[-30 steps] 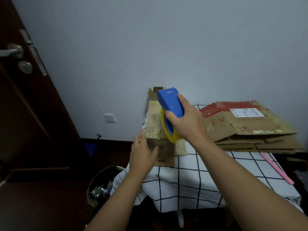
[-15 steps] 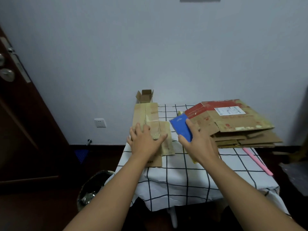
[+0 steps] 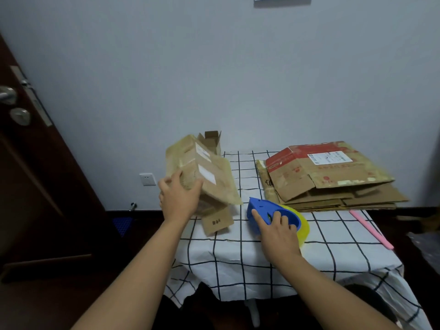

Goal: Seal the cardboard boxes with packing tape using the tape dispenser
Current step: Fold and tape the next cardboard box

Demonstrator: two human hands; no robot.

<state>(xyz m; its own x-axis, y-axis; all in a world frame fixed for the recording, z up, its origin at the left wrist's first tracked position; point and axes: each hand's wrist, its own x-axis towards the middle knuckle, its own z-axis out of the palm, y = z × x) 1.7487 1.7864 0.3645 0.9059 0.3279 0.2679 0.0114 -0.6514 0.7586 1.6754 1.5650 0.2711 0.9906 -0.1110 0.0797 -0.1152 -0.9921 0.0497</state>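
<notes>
Now: L hand [image 3: 181, 198] grips box [image 3: 202, 172], tilted above table [image 3: 238, 246]; R hand [image 3: 276, 231] holds dispenser [image 3: 266, 211] resting on table w/ tape [image 3: 303, 225]

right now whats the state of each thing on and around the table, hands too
left hand: holds the taped box, fingers around its near end
taped box: tilted, far end raised
right hand: grips the tape dispenser
tape dispenser: on the tablecloth, yellow roll loaded
small box: upright at the far edge, flaps open
flattened boxes: stacked flat
pink stick: lying on the tablecloth
</notes>
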